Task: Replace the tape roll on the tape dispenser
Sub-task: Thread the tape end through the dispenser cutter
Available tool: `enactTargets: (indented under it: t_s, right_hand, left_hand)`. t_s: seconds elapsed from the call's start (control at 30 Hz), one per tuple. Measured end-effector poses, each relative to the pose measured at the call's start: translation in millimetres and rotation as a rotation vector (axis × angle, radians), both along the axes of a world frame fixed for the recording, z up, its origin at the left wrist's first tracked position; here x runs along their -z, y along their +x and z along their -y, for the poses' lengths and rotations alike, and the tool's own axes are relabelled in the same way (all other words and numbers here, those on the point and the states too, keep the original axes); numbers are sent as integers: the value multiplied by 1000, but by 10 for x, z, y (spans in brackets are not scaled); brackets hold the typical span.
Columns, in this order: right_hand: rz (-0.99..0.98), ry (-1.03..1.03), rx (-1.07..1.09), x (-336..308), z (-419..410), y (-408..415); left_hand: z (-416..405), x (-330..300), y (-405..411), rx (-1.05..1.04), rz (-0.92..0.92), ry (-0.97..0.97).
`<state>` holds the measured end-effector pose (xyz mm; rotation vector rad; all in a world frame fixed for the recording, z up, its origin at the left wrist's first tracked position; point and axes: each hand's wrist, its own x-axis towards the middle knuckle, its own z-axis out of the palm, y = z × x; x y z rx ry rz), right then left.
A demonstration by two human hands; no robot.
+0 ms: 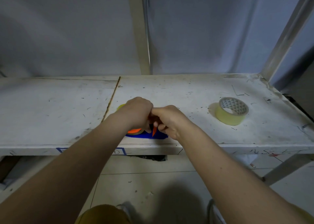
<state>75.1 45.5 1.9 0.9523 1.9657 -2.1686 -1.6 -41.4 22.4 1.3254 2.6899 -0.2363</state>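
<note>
A blue tape dispenser (146, 136) with orange parts lies near the front edge of the white table (51, 108), mostly hidden under my hands. My left hand (136, 112) is closed over its left part, where an orange hub and a tape roll edge (121, 106) peek out. Touching it from the right, my right hand (167, 120) pinches at an orange pointed piece (154, 131) of the dispenser. A second tape roll (231, 111), pale yellow with a patterned inner core, lies flat on the table to the right, apart from both hands.
The table top is scratched, with a seam (112, 98) running left of the hands. A metal frame post (287, 31) rises at the right rear. White sheeting hangs behind. Tiled floor (153, 181) lies below the front edge.
</note>
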Motion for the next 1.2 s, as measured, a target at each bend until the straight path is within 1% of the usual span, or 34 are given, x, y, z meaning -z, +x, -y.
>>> enactTargets:
  t_s: [0.07,0.2,0.33,0.47,0.57,0.63,0.77,0.87,1.07,1.2]
  right_hand:
    - [-7,-54,10,5,12,-14]
    - [15,-9,46,45,11,-38]
    - [41,-7,68,31,-11,-5]
    - [34,-12,49,31,-44,16]
    - [53,-4,36,34,-40,3]
    - [81,60,4,25,-38,0]
    - [172,273,-41,63,-65,-15]
    - [215,339,-22,171,-142,63]
    - [230,315,-13,258,-211,197]
    - [222,215,11,207,-231,218]
  left_hand:
    - [22,0,-8,1,9,28]
    - [5,2,7,23,39,55]
    - [71,-129,-11,-18,145,61]
    - [176,-192,-30,-35,104,-110]
    - [163,-121,-19,2,39,-113]
    - [148,-99,-15,21,4,-89]
    - [131,-124,-12,10,-15,-94]
    - [121,-135,-12,1,-32,-115]
    - [88,-138,15,10,-51,-138]
    - [91,-133,9,8,-50,-139]
